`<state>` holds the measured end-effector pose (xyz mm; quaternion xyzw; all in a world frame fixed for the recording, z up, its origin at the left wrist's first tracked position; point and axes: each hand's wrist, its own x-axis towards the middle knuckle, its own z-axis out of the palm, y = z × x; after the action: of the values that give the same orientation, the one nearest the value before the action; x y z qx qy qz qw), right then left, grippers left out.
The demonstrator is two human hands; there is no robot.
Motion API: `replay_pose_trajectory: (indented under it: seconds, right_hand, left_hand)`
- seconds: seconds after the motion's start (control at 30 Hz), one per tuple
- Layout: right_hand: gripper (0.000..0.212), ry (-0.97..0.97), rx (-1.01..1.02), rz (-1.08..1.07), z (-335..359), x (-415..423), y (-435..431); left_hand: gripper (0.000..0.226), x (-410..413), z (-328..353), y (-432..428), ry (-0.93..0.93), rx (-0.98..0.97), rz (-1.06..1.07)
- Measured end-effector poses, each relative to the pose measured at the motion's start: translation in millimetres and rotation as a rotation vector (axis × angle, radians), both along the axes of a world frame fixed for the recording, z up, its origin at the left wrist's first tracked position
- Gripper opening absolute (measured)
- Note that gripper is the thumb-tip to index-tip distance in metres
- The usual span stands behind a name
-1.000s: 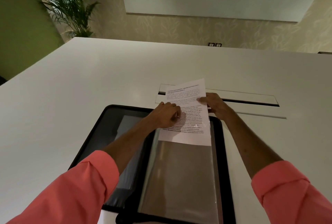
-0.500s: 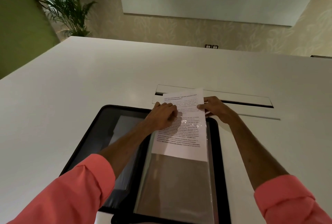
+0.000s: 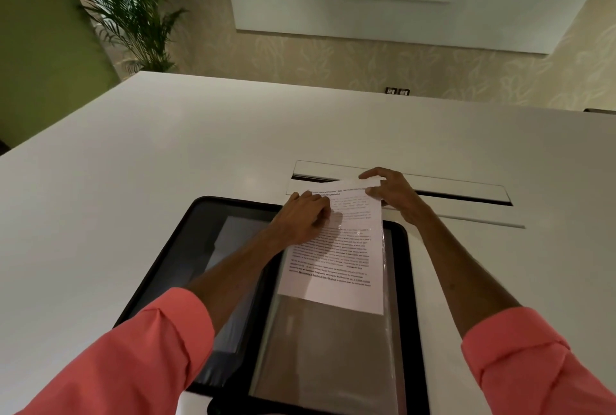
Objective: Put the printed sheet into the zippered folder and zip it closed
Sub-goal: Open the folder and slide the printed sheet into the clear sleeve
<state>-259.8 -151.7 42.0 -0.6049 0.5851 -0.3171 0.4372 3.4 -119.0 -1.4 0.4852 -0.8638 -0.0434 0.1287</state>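
A black zippered folder [image 3: 411, 314] lies open on the white table, with a clear plastic sleeve [image 3: 326, 358] on its right half. The printed sheet [image 3: 343, 258] sits partly inside that sleeve, its top edge sticking out past the folder's far rim. My left hand [image 3: 305, 218] presses on the sheet's upper left, fingers curled at the sleeve's mouth. My right hand [image 3: 395, 193] pinches the sheet's top right corner, which bends up slightly.
The white table [image 3: 133, 164] has a long cable slot with a flap [image 3: 450, 188] just beyond the folder. A potted palm [image 3: 126, 11] stands at the far left, by a green wall. Wall sockets [image 3: 396, 91] sit behind the table.
The sheet has slid further down into the sleeve, toward me. My right hand has shifted from the sheet's side edge to its top right corner.
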Motion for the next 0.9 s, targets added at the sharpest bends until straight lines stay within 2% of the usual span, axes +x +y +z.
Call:
replay_pose_trajectory:
  seconds: [0.23,0.5,0.67,0.9]
  right_hand:
    - [0.020,0.173,0.107,0.143,8.2,-3.4,-0.4]
    - [0.022,0.248,0.003,0.209,6.2,3.6,4.6]
    - [0.022,0.323,0.013,0.268,7.7,-1.2,6.9]
    - [0.025,0.486,-0.112,0.291,3.8,15.5,22.9]
  left_hand:
    - [0.015,-1.3,1.2,4.4,0.012,-0.002,-0.011]
    - [0.022,-0.1,-0.6,3.1,0.042,0.099,-0.052]
    - [0.015,-2.1,-2.1,6.0,0.043,0.037,-0.074]
    - [0.015,-0.2,-4.6,6.1,0.030,-0.021,-0.106]
